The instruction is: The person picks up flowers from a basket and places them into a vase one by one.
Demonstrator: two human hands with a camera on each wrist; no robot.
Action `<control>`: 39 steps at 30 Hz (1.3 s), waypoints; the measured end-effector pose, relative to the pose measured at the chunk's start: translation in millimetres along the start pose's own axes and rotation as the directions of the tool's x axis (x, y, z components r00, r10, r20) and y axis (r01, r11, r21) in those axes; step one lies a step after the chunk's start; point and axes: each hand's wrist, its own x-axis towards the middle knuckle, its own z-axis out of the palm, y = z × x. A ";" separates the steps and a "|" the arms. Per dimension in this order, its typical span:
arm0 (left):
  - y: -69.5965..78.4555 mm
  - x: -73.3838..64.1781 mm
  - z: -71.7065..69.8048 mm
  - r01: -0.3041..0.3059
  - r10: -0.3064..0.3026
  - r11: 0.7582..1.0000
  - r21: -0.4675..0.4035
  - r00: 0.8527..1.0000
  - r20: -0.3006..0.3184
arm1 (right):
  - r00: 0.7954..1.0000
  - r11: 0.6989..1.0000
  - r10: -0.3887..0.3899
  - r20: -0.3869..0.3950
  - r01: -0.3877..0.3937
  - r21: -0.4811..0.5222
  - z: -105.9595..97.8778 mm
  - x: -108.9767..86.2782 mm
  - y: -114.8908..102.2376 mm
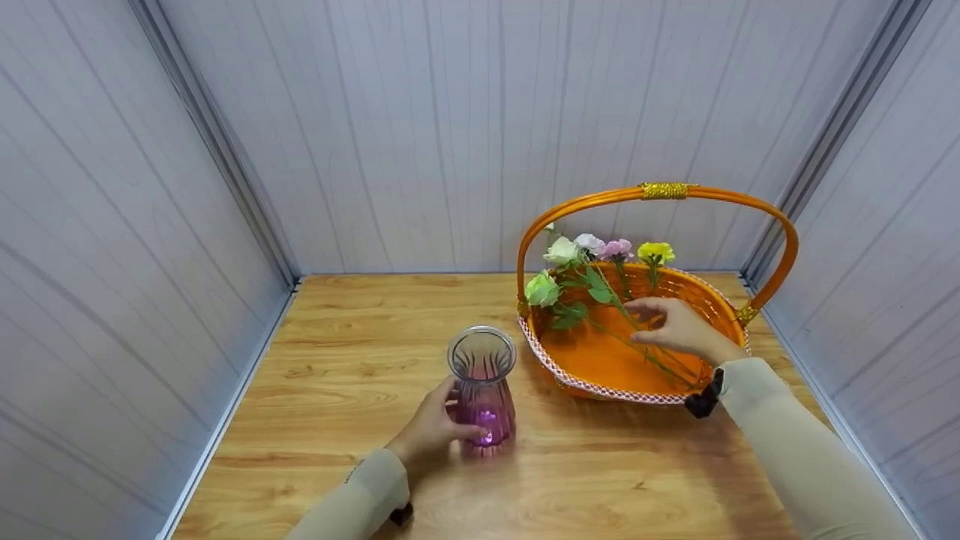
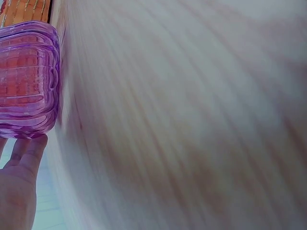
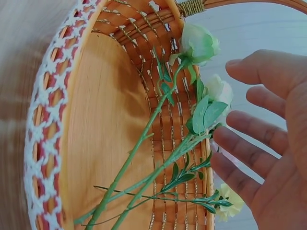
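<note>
A ribbed glass vase, clear at the rim and purple toward its base, stands upright on the table. My left hand grips its left side low down, thumb in front; in the left wrist view, fingertips touch the purple glass. Over the orange basket, my right hand hovers near the flower stems, fingers spread and loosely bent. In the right wrist view that hand holds nothing. Pale green roses lean on the basket's left side, with their green stems lying across its inside.
A white carnation, a pink carnation and a yellow carnation lean at the basket's back rim. The tall handle arches over them. Grey panel walls enclose the wooden table behind and at both sides.
</note>
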 end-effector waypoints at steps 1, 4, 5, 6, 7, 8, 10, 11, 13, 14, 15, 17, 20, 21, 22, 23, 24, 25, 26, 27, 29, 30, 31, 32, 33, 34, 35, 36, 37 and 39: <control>-0.1 0.2 -0.3 0.000 0.000 1.000 -0.003 1.000 0.000 | 1.000 1.000 -0.002 -0.004 0.002 0.000 0.7 1.2 -0.6; -0.4 0.6 -0.8 -0.008 0.008 1.000 -0.004 1.000 0.004 | 1.000 1.000 0.004 -0.009 -0.004 0.012 2.2 5.5 -2.0; -0.3 0.7 -0.8 -0.013 0.013 1.000 -0.001 1.000 0.006 | 1.000 1.000 0.005 -0.002 -0.005 0.019 2.4 6.6 -2.4; -0.1 0.6 -0.9 -0.016 0.016 1.000 0.001 1.000 0.007 | 1.000 1.000 0.010 0.005 -0.011 0.028 2.6 7.8 -2.5; 0.0 0.5 -1.0 -0.020 0.020 1.000 0.006 1.000 0.007 | 1.000 0.999 0.016 0.013 -0.017 0.036 2.8 8.9 -2.3; 0.1 0.5 -1.0 -0.025 0.025 1.000 0.010 1.000 0.008 | 1.000 0.999 0.022 0.019 -0.023 0.042 2.9 9.9 -2.1; 0.4 0.6 -0.8 -0.026 0.026 1.000 0.011 1.000 0.008 | 0.999 0.998 0.029 0.035 -0.030 0.051 3.6 11.5 -1.2; 0.3 0.7 -0.8 -0.026 0.026 1.000 0.009 1.000 0.008 | 0.999 0.998 0.032 0.040 -0.034 0.051 3.8 12.2 -0.3; 0.1 0.7 -0.4 -0.026 0.026 1.000 0.008 1.000 0.008 | 0.998 0.998 0.039 0.046 -0.042 0.050 4.9 13.2 1.9; 0.0 0.7 -0.2 -0.027 0.027 1.000 0.009 1.000 0.007 | 0.998 0.998 0.042 0.048 -0.044 0.048 5.6 13.4 3.3; -0.1 0.6 0.0 -0.026 0.026 1.000 0.009 1.000 0.007 | 0.998 0.998 0.047 0.052 -0.050 0.046 6.3 13.7 5.1; -0.3 0.4 0.5 -0.025 0.025 1.000 0.009 1.000 0.008 | 0.997 0.997 0.059 0.057 -0.061 0.043 7.9 13.5 8.7; -0.5 0.0 0.8 -0.021 0.021 1.000 0.011 1.000 0.009 | 0.995 0.997 0.063 0.072 -0.065 0.035 10.5 12.1 14.5; -0.6 -0.1 0.8 -0.019 0.018 1.000 0.011 1.000 0.010 | 0.995 0.997 0.069 0.073 -0.071 0.035 11.6 11.6 16.2; -0.7 -0.1 0.7 -0.017 0.017 1.000 0.010 1.000 0.010 | 0.995 0.997 0.067 0.078 -0.069 0.034 12.3 10.9 18.2; -1.0 -0.1 0.7 -0.020 0.020 1.000 0.010 1.000 0.011 | 0.994 0.997 0.066 0.082 -0.069 0.034 13.1 10.3 20.0; -1.3 -0.2 0.5 -0.020 0.020 1.000 0.010 1.000 0.011 | 0.994 0.997 0.063 0.089 -0.066 0.031 13.7 9.8 21.9; -1.4 -0.2 0.4 -0.019 0.018 1.000 0.009 1.000 0.011 | 0.994 0.997 0.067 0.092 -0.070 0.030 14.3 9.3 24.0; -1.5 -0.2 0.3 -0.019 0.019 1.000 0.008 1.000 0.011 | 0.993 0.997 0.069 0.096 -0.072 0.028 14.7 8.9 26.1; -1.2 -0.4 0.2 -0.018 0.018 1.000 0.006 1.000 0.011 | 0.993 0.997 0.073 0.097 -0.076 0.028 15.1 8.5 28.0; -1.5 -0.4 0.0 -0.022 0.022 1.000 0.003 1.000 0.012 | 0.991 0.997 0.074 0.107 -0.077 0.027 15.9 7.6 31.5; -1.3 -0.6 -0.2 -0.018 0.018 1.000 0.002 1.000 0.011 | 0.991 0.997 0.076 0.109 -0.079 0.026 16.3 7.2 33.1; -1.2 -0.8 -0.1 -0.017 0.017 1.000 -0.004 1.000 0.011 | 0.991 0.996 0.078 0.109 -0.081 0.028 17.0 6.7 34.9; -1.1 -0.9 0.1 -0.018 0.018 1.000 -0.004 1.000 0.009 | 0.991 0.996 0.078 0.109 -0.082 0.031 17.9 6.0 36.4; -1.3 -1.0 0.1 -0.026 0.026 1.000 -0.001 1.000 0.009 | 0.991 0.996 0.076 0.109 -0.080 0.036 19.0 5.3 37.8; -1.7 -0.7 0.0 -0.033 0.033 0.999 0.002 0.999 0.011 | 0.991 0.996 0.075 0.108 -0.080 0.043 19.8 4.8 39.2; -2.0 -0.4 0.1 -0.036 0.036 0.999 0.002 0.999 0.011 | 0.992 0.996 0.074 0.107 -0.079 0.047 20.7 4.2 40.9; -2.0 -0.3 0.1 -0.041 0.041 0.999 0.003 0.999 0.011 | 0.992 0.996 0.073 0.105 -0.079 0.051 21.8 3.7 42.5; -2.6 0.2 0.1 -0.046 0.046 0.999 0.005 0.999 0.012 | 0.992 0.996 0.073 0.104 -0.079 0.052 22.9 3.3 44.5; -3.9 1.2 -0.2 -0.057 0.057 0.998 0.011 0.998 0.015 | 0.992 0.996 0.070 0.105 -0.076 0.048 24.6 2.8 47.6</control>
